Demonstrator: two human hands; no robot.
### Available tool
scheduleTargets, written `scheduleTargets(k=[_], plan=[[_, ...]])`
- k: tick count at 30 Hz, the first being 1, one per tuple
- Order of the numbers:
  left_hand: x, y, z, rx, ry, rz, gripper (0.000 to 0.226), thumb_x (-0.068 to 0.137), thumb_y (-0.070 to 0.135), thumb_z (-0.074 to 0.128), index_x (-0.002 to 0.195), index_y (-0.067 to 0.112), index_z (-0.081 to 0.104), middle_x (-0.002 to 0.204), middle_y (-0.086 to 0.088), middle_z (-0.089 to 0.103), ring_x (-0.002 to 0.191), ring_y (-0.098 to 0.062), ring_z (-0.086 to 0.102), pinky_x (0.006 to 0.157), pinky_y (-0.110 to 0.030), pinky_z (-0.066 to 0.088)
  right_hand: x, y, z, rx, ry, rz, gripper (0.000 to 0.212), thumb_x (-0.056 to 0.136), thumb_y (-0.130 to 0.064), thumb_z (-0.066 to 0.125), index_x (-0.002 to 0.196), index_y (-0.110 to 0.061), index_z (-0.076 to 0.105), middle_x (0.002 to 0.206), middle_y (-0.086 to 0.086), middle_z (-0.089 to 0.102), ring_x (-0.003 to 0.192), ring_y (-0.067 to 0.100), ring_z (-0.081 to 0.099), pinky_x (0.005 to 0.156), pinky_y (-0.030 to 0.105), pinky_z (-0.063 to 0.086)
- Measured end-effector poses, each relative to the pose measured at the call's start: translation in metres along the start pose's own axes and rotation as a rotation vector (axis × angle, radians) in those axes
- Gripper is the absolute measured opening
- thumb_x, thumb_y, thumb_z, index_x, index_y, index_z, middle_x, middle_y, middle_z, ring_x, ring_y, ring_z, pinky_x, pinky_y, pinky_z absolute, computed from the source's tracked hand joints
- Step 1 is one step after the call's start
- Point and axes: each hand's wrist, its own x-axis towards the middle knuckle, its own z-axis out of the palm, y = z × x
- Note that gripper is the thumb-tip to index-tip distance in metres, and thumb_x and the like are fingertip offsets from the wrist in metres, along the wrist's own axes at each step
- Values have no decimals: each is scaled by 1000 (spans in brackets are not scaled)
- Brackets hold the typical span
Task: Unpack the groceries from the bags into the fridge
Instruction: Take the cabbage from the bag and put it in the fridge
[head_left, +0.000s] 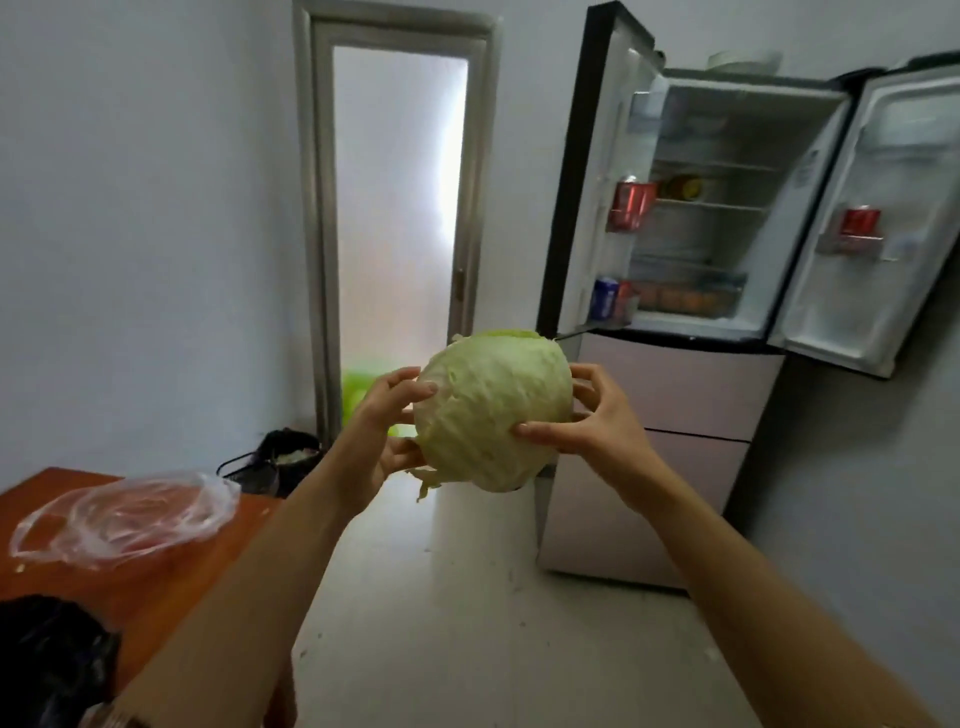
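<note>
A pale green cabbage (491, 408) is held up in mid-air between both my hands. My left hand (387, 421) cups its left side and underside, and my right hand (592, 415) grips its right side. The fridge (670, 395) stands ahead on the right with both upper doors swung open. Red cans (631, 202) sit in the left door shelf, another red can (860, 223) in the right door. A clear plastic bag (130, 517) lies flat on the wooden table (156, 587) at the left. A black bag (49, 660) sits at the table's near corner.
A frosted glass door (397, 208) is at the back, with something bright green (358, 389) at its foot. A dark bin with a black liner (283, 460) stands on the floor beside the table. Pale floor runs between table and fridge. The fridge's lower drawers are shut.
</note>
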Motion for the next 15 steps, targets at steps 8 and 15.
scheduleTargets(k=[8,15], plan=[[178,-48,158,60,-293,10,73,61,26,78,129,35,52,123,-11,59,94,-34,69,70,-38,58,90,74,-174,-31,206,25,89,50,-29,93,126,-23,48,130,-1,54,111,21,60,78,43,60],[364,-80,272,11,-405,32,72,65,19,83,128,36,51,122,-6,59,93,-30,71,76,-42,59,226,125,-305,-119,323,21,89,45,-31,96,121,-26,51,126,-6,56,115,18,58,83,43,59]])
